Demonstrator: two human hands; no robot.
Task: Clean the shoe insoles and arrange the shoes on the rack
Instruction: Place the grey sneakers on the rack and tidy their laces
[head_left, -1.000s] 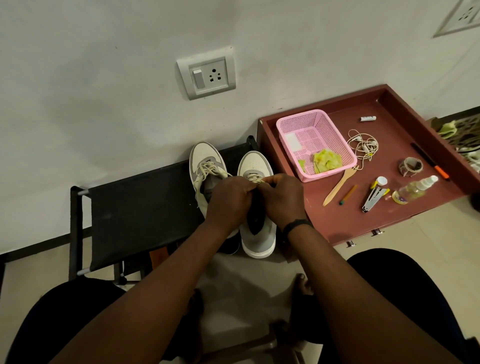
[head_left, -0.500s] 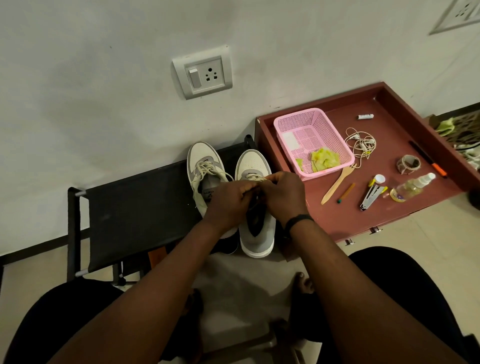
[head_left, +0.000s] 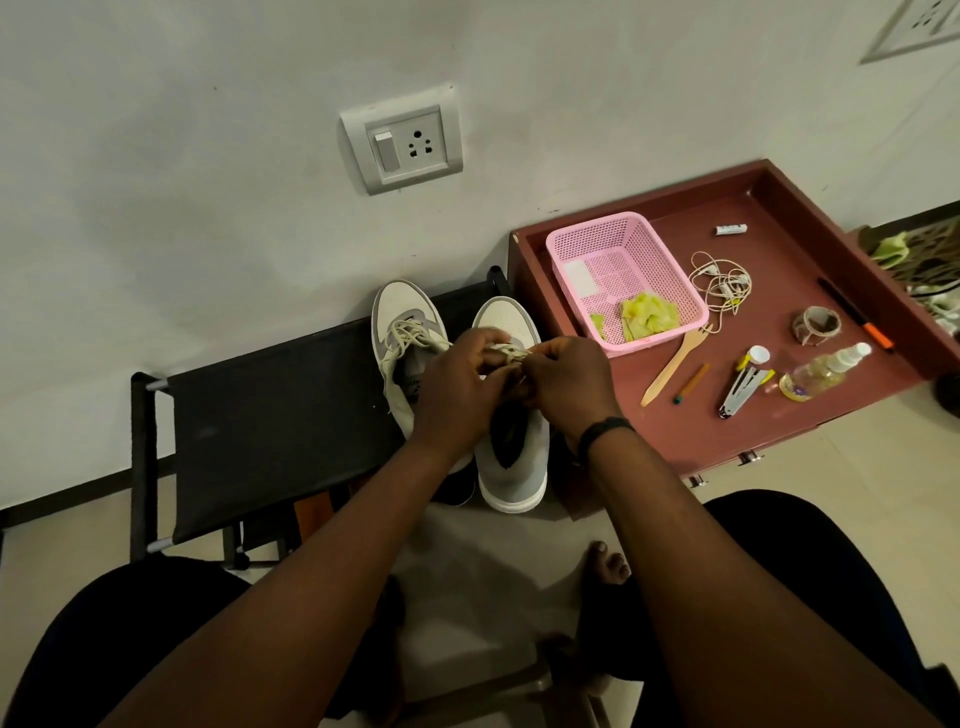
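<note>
Two white and grey sneakers stand side by side, toes to the wall, on the black fabric shoe rack (head_left: 270, 410). The left sneaker (head_left: 402, 332) has loose laces and is partly covered by my left hand. Over the right sneaker (head_left: 511, 467), my left hand (head_left: 457, 395) and my right hand (head_left: 563, 384) meet and pinch its laces (head_left: 511, 356) between their fingertips. A dark opening shows at that shoe's heel below my hands.
A dark red tray table (head_left: 769, 249) stands right of the rack, holding a pink basket (head_left: 623, 244) with yellow cloth (head_left: 647, 314), earphones (head_left: 719, 283), a wooden fork (head_left: 675, 364), a spray bottle (head_left: 823, 371), a tape roll (head_left: 815, 325). A wall socket (head_left: 402, 140) is above.
Both hands stay at the right sneaker's laces; the fingers have shifted slightly and a bunch of lace now shows between them. The shoes have not moved.
</note>
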